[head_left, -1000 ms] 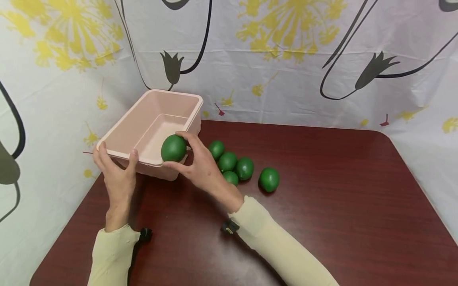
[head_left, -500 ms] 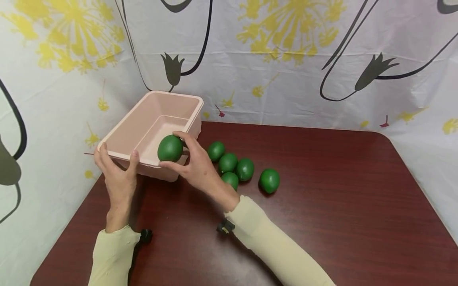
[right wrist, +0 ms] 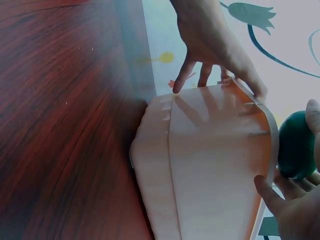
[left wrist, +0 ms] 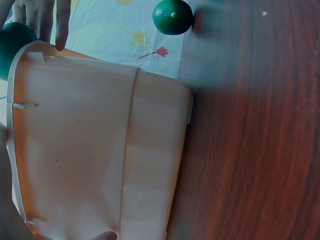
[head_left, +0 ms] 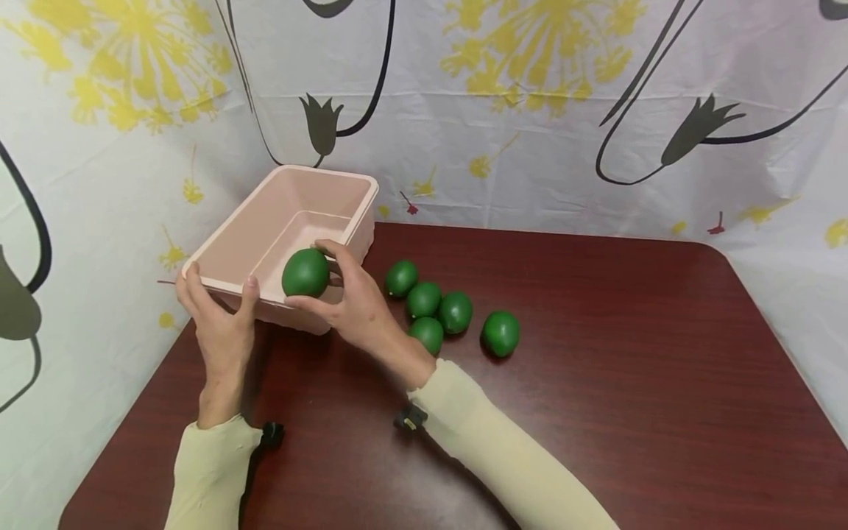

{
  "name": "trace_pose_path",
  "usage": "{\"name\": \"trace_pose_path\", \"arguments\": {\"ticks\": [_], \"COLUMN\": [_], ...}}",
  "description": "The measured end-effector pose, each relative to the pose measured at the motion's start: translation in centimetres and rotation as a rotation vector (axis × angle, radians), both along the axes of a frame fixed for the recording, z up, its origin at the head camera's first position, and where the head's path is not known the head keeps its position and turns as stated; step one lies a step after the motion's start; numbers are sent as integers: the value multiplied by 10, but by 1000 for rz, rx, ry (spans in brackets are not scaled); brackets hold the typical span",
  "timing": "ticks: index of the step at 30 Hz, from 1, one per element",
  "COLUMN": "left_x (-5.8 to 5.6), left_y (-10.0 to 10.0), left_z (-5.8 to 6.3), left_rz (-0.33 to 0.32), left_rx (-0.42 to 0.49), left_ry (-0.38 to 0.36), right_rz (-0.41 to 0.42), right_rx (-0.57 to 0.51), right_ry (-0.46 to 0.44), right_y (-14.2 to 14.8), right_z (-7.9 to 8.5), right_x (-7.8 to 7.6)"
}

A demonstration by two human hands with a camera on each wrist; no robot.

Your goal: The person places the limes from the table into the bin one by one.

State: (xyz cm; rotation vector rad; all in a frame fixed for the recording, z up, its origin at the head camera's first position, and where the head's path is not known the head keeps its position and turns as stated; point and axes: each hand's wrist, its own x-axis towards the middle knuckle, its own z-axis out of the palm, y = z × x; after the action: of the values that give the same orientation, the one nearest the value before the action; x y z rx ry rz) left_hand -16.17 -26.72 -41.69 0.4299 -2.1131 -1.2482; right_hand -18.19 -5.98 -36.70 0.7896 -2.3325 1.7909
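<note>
My left hand (head_left: 221, 338) holds the near left corner of a pale pink plastic bin (head_left: 228, 224), its thumb on the front rim. In the right wrist view its fingers spread down the outside of the bin wall. My right hand (head_left: 361, 309) pinches a green lime (head_left: 305, 273) between thumb and fingers, over the near right part of the bin's rim. In the right wrist view that lime (right wrist: 296, 145) is just beyond the rim, with the right hand (right wrist: 300, 212) beside it. No lime shows on the visible bin floor.
Several more limes (head_left: 423, 300) lie grouped on the dark red wooden table (head_left: 629, 383), right of the bin. A single lime (head_left: 500, 333) sits apart, farther right. A patterned white cloth (head_left: 530, 162) hangs behind and left of the table.
My right hand has moved slightly left with the lime, farther over the bin's front rim. The left hand keeps its hold on the bin; the other limes stay put.
</note>
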Motion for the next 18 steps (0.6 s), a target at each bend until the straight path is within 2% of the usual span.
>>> {"name": "trace_pose_path", "arguments": {"ticks": [8,14,18], "left_x": [-2,-1,0], "left_y": [2,1,1], "left_z": [1,1,0], "left_rz": [-1,2,3], "left_rx": [-3,-1,-3], "left_ry": [5,-4,-4], "right_rz": [-14,-9,-17], "right_rx": [49,99,135], "right_ry": [18,125,137], "right_y": [0,0,-1], "right_z": [0,-1,-3], "right_x": [-1,-4,-5]}}
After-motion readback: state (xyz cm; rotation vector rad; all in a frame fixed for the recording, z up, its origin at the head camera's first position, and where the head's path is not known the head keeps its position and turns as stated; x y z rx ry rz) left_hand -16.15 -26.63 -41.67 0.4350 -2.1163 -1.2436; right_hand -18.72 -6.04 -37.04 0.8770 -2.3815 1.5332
